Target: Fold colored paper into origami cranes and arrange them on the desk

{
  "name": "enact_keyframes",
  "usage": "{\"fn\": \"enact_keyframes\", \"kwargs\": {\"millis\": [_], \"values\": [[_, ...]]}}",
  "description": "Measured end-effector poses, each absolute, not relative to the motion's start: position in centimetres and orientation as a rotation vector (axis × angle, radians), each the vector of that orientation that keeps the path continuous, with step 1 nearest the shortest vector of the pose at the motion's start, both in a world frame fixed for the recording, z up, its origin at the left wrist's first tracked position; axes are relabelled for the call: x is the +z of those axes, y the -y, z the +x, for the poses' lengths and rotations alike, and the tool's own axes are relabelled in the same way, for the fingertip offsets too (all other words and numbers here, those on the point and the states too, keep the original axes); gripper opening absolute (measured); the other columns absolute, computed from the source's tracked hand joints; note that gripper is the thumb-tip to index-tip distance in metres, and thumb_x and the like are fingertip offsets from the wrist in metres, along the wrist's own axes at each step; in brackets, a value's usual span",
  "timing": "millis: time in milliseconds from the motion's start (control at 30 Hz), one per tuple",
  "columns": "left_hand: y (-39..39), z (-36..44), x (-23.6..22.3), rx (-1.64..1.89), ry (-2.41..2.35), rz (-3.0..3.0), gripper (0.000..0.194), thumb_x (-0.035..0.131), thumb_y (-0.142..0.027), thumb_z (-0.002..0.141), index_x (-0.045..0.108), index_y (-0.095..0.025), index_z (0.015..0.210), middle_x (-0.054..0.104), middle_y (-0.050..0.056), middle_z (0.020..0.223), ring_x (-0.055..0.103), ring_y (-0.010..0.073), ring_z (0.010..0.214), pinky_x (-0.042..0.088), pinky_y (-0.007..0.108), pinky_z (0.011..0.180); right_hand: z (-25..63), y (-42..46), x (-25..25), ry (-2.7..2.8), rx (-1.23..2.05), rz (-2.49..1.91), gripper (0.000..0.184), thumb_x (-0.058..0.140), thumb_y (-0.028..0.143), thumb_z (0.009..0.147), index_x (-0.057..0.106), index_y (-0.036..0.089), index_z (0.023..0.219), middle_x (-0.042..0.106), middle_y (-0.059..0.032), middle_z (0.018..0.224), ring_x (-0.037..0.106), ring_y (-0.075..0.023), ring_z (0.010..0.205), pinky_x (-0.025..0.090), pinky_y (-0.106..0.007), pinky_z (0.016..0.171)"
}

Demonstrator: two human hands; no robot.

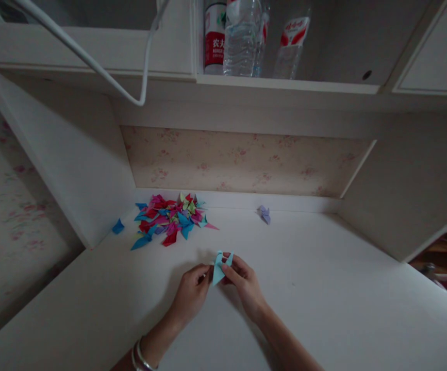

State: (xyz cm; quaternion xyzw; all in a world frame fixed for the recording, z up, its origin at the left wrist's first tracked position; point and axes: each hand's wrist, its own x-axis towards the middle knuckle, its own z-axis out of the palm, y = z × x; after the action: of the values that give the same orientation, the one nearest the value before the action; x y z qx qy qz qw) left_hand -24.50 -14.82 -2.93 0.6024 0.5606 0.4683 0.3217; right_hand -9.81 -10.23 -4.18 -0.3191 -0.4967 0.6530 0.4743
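A pale turquoise folded paper crane (218, 272) is held just above the white desk, between my two hands. My right hand (244, 283) is closed on its right side, thumb in front and fingers behind. At its left edge, my left hand (193, 291) is closed in a pinch; the exact spot its fingertips grip is too small to make out. Beyond my hands lies a heap of colourful folded paper cranes (169, 219), in red, blue, pink and green. A lilac folded paper piece (264, 214) rests alone at the back, right of the heap.
A single blue folded paper (118, 226) lies left of the heap, near the side panel. Overhead, a shelf (285, 85) carries clear plastic bottles (242, 41) and a red-labelled can or bottle (214, 44). A white cable or bent arm (103, 72) hangs at the upper left.
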Motion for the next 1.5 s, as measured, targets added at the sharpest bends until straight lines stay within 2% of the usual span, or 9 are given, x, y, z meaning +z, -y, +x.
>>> {"fn": "enact_keyframes", "kwargs": {"millis": [333,700,933,1233,1400,1500], "values": [[14.7,-24.4,-3.2,1.269,-1.475,1.577,0.034,0.046,-0.038,0.090,0.070,-0.016,0.082,0.060,0.001,0.066,0.053,0.0149,0.063,0.038,0.021,0.059,-10.1,10.3,-4.1,1.192,1.606,-0.767,0.042,0.075,0.040,0.070,0.064,0.018,0.103,0.062,-0.0017,0.076,0.052,-0.0131,0.064,0.042,-0.026,0.058],[14.6,-24.5,-3.4,1.237,-1.467,1.601,0.037,0.044,-0.041,0.091,0.071,-0.016,0.083,0.064,0.003,0.073,0.055,0.0160,0.067,0.038,0.023,0.061,-10.1,10.3,-4.4,1.212,1.591,-0.751,0.037,0.073,0.040,0.072,0.064,0.019,0.102,0.061,-0.0015,0.079,0.051,-0.0118,0.063,0.041,-0.025,0.056],[14.6,-24.5,-3.3,1.233,-1.476,1.583,0.035,0.045,-0.038,0.089,0.071,-0.016,0.081,0.062,0.002,0.069,0.053,0.0148,0.063,0.037,0.022,0.058,-10.3,10.1,-4.9,1.211,1.596,-0.744,0.038,0.074,0.040,0.072,0.064,0.019,0.102,0.061,-0.0007,0.076,0.050,-0.0114,0.060,0.042,-0.026,0.055],[14.7,-24.5,-3.1,1.173,-1.523,1.518,0.038,0.045,-0.044,0.088,0.070,-0.015,0.081,0.059,0.000,0.060,0.045,0.0115,0.050,0.032,0.021,0.048,-10.2,10.3,-4.2,1.177,1.597,-0.784,0.043,0.077,0.042,0.067,0.064,0.018,0.101,0.064,-0.0036,0.081,0.055,-0.0136,0.063,0.044,-0.027,0.057],[14.8,-24.5,-3.0,1.176,-1.525,1.533,0.040,0.044,-0.044,0.089,0.071,-0.016,0.083,0.062,0.001,0.064,0.046,0.0117,0.050,0.032,0.021,0.047,-10.2,10.5,-4.0,1.153,1.603,-0.794,0.042,0.077,0.042,0.066,0.065,0.019,0.099,0.065,-0.0033,0.080,0.057,-0.0155,0.067,0.045,-0.029,0.062],[14.8,-24.5,-3.0,1.185,-1.521,1.553,0.038,0.043,-0.042,0.090,0.071,-0.016,0.086,0.064,0.002,0.069,0.048,0.0121,0.052,0.033,0.021,0.048,-10.2,10.4,-4.1,1.158,1.587,-0.800,0.040,0.077,0.041,0.067,0.065,0.019,0.098,0.064,-0.0022,0.078,0.055,-0.0141,0.065,0.044,-0.027,0.059]]}}
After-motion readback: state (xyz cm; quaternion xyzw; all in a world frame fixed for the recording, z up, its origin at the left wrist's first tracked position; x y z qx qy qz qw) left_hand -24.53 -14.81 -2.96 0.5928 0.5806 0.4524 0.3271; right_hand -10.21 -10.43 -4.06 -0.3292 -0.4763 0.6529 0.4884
